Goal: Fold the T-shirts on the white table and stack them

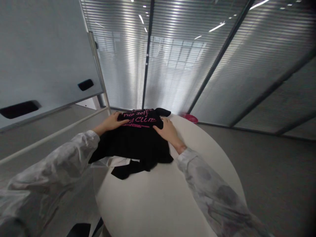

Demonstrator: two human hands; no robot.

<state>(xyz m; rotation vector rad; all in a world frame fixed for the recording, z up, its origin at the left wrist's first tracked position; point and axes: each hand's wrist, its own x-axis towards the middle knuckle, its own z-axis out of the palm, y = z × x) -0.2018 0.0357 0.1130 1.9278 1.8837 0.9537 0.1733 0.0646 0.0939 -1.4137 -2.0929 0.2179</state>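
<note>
A black T-shirt [134, 141] with pink lettering lies partly folded on a round white table [158, 194]. My left hand [112, 122] rests flat on the shirt's left side, fingers stretched toward the lettering. On the shirt's right side my right hand [168, 131] lies palm down with its fingers spread. Neither hand grips the cloth. A bit of white fabric [112, 161] shows under the shirt's near edge. Both arms wear pale, mottled long sleeves.
A whiteboard on a metal stand [49, 65] stands to the left. Glass walls with closed blinds [192, 59] run behind the table. A small red object [189, 118] sits at the table's far edge. Grey floor [271, 171] lies to the right.
</note>
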